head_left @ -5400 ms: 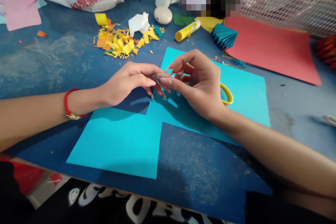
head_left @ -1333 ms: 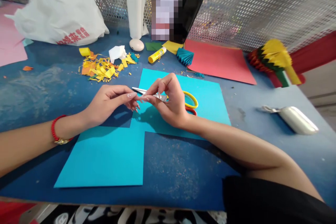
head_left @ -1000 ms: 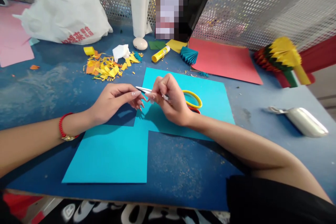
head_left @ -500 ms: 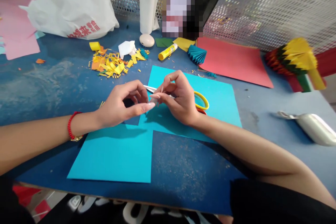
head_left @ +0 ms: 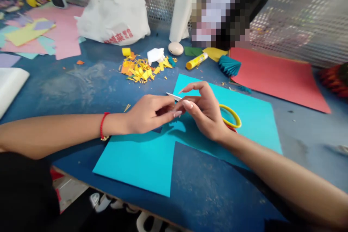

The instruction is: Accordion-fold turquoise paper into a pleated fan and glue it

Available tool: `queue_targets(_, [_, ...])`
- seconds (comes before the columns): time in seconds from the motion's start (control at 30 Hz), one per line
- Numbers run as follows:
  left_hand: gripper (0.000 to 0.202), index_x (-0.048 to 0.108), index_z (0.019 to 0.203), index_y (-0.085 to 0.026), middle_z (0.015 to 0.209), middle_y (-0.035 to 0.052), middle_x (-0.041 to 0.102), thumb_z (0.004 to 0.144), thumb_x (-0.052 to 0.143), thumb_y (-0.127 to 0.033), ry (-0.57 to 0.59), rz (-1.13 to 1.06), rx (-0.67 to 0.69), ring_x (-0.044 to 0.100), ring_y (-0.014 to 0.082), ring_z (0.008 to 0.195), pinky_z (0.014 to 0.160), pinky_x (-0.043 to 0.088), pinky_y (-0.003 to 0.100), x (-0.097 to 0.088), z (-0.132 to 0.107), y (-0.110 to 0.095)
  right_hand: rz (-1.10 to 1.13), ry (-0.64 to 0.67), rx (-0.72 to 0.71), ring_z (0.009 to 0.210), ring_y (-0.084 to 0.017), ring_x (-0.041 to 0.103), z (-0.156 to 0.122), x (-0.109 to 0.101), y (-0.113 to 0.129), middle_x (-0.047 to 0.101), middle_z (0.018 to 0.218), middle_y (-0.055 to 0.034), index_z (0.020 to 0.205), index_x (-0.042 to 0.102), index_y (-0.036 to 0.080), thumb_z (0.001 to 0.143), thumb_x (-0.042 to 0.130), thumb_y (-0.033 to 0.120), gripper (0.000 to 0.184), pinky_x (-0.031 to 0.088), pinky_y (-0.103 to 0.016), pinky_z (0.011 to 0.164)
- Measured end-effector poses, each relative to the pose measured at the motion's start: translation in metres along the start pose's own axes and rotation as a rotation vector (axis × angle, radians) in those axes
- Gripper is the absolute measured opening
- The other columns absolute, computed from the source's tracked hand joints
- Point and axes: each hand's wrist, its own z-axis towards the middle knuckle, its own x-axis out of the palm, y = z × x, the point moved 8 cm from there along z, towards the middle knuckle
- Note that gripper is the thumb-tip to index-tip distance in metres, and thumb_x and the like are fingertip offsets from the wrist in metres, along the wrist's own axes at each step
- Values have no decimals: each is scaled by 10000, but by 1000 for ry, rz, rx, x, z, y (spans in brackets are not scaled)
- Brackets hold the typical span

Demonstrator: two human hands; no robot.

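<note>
My left hand (head_left: 150,114) and my right hand (head_left: 202,112) meet at the fingertips above the blue paper. The left thumb and fingers come together in a pinch around the right fingertips; whatever lies between them is too small to make out. On my right hand the index finger and thumb stand apart, the other fingers reaching toward the left hand. Scissors (head_left: 231,115) with a yellow and red handle lie under the right hand, their blade tip showing beyond the fingers. Beneath both hands are light-blue paper sheets (head_left: 136,163), one at left front and one at right.
Yellow and orange paper scraps (head_left: 141,70) lie behind the hands, near a glue stick (head_left: 196,61) and a folded teal paper fan (head_left: 230,66). Red paper (head_left: 280,76) is at right. A white plastic bag (head_left: 116,11) and a phone (head_left: 252,7) stand against the perforated metal panel (head_left: 163,0).
The view has swung left, so things sit farther right in it. My right thumb and index finger have spread apart, and the hands have drawn closer together. The small greyish thing between them is hidden.
</note>
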Motion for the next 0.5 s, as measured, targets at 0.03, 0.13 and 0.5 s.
queue_targets(0.03, [305,576,824,-188,685,-47,552,1059,585,-382,20,-20,6,479,86,601,599,362,244,0,0,-1,-5,-17,5,726,-156,728,1,-2,0,724,819,19,1140,471,266,1008,646,555,363,550,-294,636])
queue_targets(0.13, [306,555,797,-196,687,-36,565,1054,567,-362,48,-148,-1,505,91,607,608,403,251,-2,-2,-5,3,-71,40,687,-173,722,4,-7,-2,735,769,15,1133,485,275,989,646,610,399,558,-309,622])
queue_targets(0.5, [709,320,708,-194,521,-95,143,1017,-104,-670,-677,64,-387,260,-4,486,481,220,238,-126,24,43,-12,-196,75,645,-180,705,4,-19,-8,748,738,-13,1084,543,293,961,667,645,393,550,-327,604])
